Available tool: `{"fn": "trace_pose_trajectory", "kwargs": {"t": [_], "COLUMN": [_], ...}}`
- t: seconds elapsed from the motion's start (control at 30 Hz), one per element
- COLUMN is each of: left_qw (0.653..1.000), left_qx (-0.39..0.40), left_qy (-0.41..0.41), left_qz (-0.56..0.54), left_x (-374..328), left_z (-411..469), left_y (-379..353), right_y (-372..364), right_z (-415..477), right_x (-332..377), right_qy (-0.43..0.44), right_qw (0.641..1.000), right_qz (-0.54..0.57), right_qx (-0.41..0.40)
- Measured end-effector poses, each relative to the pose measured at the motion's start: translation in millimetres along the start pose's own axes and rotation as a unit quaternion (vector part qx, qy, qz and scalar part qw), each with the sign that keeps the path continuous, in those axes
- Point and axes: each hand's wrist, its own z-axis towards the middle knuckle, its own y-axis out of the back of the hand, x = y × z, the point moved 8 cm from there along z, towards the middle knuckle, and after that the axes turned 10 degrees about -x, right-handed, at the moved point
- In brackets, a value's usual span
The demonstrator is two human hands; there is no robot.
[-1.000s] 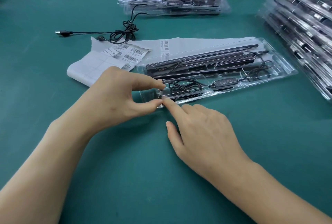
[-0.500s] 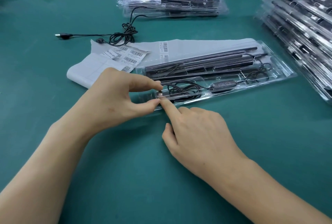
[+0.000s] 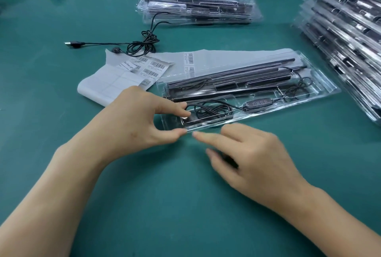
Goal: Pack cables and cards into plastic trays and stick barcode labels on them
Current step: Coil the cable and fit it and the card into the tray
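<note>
Your left hand (image 3: 132, 124) pinches the clear tray (image 3: 321, 91) by its corner, between thumb and forefinger. Inside, just past your forefinger, lie the coiled cable (image 3: 210, 110) and dark bars (image 3: 226, 79). Beyond the grip, a label sheet (image 3: 103, 85) rests on the green table (image 3: 165, 205). Your right hand (image 3: 253, 157), fingers loosely spread, has drawn back from the tray edge.

Green table (image 3: 165, 194): packed tray (image 3: 322, 89), label sheet (image 3: 107, 84), loose cable (image 3: 142, 46), second tray (image 3: 254, 12), tray stack (image 3: 340, 29).
</note>
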Motion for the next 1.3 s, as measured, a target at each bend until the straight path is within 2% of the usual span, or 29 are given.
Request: {"fn": "trace_pose_trajectory", "kwargs": {"t": [0.07, 0.13, 0.27, 0.4, 0.57, 0.7, 0.9, 1.13, 1.3], "left_qw": [1.0, 1.0, 1.0, 0.999, 1.0, 1.0, 0.998, 0.999, 0.999], "left_qx": [0.003, 0.002, -0.004, -0.007, -0.002, 0.001, -0.015, -0.001, 0.018], "left_qy": [0.003, 0.007, 0.012, 0.014, 0.008, 0.005, 0.006, 0.007, 0.007], "left_qz": [-0.003, -0.011, -0.023, -0.032, -0.023, -0.014, -0.061, -0.039, -0.035], "left_x": [2, 3, 5, 7, 5, 4, 5, 7, 8], "left_z": [0, 0, -1, 0, 0, 0, 0, 1, 1], "left_y": [0, 0, 1, 1, 0, 0, 3, 0, -4], "right_y": [17, 29, 27, 22, 17, 15, 9, 10, 3], "right_z": [0, 4, 19, 33, 44, 47, 51, 49, 51], "right_x": [-23, -47, -65, -57, -47, -43, -35, -23, -18], "right_qy": [-0.03, -0.059, -0.021, 0.108, 0.24, 0.273, 0.287, 0.323, 0.305], "right_qw": [0.997, 0.993, 0.998, 0.992, 0.96, 0.947, 0.939, 0.925, 0.924], "right_qz": [-0.008, -0.03, -0.03, -0.069, -0.13, -0.155, -0.176, -0.198, -0.223], "right_qx": [-0.069, -0.099, -0.051, 0.011, 0.057, 0.072, 0.067, 0.016, 0.056]}}
